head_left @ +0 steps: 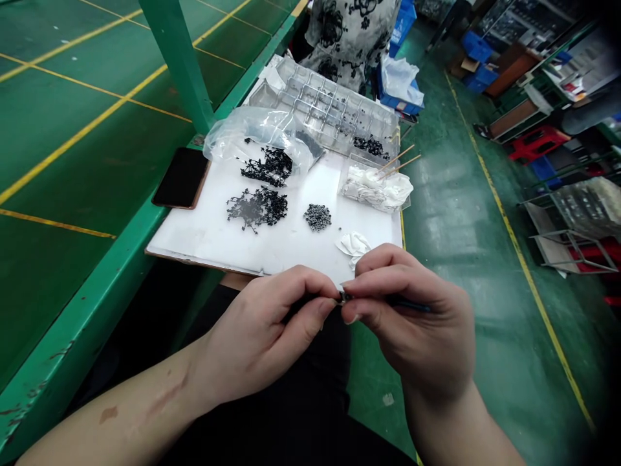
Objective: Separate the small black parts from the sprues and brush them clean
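Well, across the white board (208,243), black sprues (257,207) and rings (317,217) lie heaped, while the tray (272,94) holds few parts. Just off the board's edge, the left hand (257,336) and right hand (407,317) pinch a tiny dark part (345,296), fingertips (325,307) pressed together.

Left hand (262,330) and right hand (412,317) pinch small black part (345,297) near white board (218,246).

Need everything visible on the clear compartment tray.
The clear plastic compartment tray is rectangular, divided into a grid of small cells. It sits at the far end of the white board. A few small dark parts lie scattered in its cells, with a denser dark cluster near its right corner. A crumpled clear plastic bag overlaps its near left side.
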The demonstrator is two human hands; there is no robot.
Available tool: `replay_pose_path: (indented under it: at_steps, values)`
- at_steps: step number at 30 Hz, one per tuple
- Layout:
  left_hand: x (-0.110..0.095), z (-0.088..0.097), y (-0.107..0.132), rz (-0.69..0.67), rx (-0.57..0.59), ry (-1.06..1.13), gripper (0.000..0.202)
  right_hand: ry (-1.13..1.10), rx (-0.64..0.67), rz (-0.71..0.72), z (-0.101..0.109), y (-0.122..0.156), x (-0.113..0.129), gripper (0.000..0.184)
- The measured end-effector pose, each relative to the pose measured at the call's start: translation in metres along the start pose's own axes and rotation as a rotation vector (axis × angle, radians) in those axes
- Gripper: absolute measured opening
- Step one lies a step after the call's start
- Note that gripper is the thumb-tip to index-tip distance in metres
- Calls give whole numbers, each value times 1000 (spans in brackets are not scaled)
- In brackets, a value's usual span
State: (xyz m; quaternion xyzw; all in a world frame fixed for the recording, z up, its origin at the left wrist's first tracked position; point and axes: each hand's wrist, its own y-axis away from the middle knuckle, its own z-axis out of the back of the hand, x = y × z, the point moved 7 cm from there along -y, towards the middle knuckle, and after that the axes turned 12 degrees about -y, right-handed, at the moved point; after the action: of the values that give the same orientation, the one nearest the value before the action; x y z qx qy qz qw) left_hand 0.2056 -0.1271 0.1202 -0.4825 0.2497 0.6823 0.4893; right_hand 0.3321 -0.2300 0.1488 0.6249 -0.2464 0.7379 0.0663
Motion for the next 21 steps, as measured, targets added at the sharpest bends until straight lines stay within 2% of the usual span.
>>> replay_pose_path:
  at_steps: [8, 11, 13, 16, 18, 21]
  values:
    - [-3, 4, 3, -12, -7, -8, 12, -141, -11, -101, -3, 1, -10, 23]
    - [-6, 5, 2, -61, -8, 1, 14, -129, -12, -166, -3, 1, -11, 27]
    - [-7, 7, 1, -88, -22, -18, 15, -91, 26, -193, -5, 2, -9, 23]
    - [-7, 11, -1, -65, -83, -73, 13, 39, 74, -122, -7, 1, 2, 14]
    - [-5, 13, -3, -23, -97, -78, 9, 119, 79, -54, -6, 2, 10, 16]
    - [1, 9, -4, 52, -20, 8, 11, 172, 76, 5, -6, 3, 17, 16]
